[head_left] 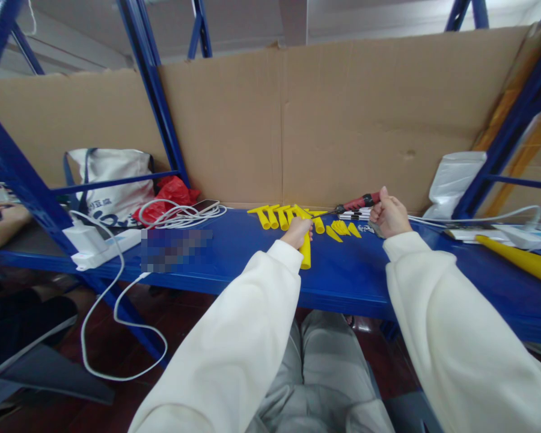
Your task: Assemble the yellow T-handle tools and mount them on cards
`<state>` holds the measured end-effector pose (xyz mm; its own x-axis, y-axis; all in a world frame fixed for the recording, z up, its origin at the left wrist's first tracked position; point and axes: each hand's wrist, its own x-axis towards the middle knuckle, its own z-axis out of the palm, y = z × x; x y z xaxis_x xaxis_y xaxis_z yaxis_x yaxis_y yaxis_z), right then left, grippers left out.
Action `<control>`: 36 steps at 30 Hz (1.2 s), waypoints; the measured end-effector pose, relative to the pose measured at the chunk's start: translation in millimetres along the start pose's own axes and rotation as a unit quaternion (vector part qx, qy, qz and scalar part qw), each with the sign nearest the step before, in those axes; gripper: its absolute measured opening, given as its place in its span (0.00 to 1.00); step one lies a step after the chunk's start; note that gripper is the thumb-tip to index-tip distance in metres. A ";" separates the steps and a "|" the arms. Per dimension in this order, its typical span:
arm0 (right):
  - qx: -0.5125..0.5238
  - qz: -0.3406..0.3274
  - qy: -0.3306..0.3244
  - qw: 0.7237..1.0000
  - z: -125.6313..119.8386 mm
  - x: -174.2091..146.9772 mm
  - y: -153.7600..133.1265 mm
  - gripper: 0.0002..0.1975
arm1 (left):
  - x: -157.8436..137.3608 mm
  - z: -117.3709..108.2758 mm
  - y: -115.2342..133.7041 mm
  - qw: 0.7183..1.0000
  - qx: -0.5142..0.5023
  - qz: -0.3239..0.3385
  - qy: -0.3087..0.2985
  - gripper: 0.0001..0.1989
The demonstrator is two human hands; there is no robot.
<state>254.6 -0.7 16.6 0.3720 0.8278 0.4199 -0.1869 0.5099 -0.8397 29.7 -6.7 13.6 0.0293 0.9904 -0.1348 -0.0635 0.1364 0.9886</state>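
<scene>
My left hand (297,233) is closed around a yellow T-shaped plastic piece (305,257), whose round tubular end points down toward me. In my right hand (390,215), the fingers pinch the rear end of a screwdriver (358,203) with a red and black handle. Its thin dark shaft runs leftward to the top of the held piece; the exact contact at the tip is too small to make out. Just behind my left hand, several similar yellow T-shaped pieces (274,220) lie in a row. Small flat yellow wedges (340,228) lie between my hands.
A blue shelf table (252,264) is backed by a cardboard panel (342,114). White cables (184,214), a power strip (112,248), a red bag (175,191) and a tote bag (117,174) sit left. A long yellow piece (518,260) lies right. Another person's arm (4,225) shows far left.
</scene>
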 end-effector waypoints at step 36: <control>0.000 -0.006 0.005 1.000 4.8 -3.2 -2.3 0.27 | -2.5 0.7 -1.3 1.000 -0.004 0.001 -0.008 0.08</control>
<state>249.4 -3.3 18.9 0.3842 0.8190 0.4261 -0.1830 0.5199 -0.8344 30.4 -9.3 12.6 0.0456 0.9903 -0.1310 -0.0706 0.1340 0.9885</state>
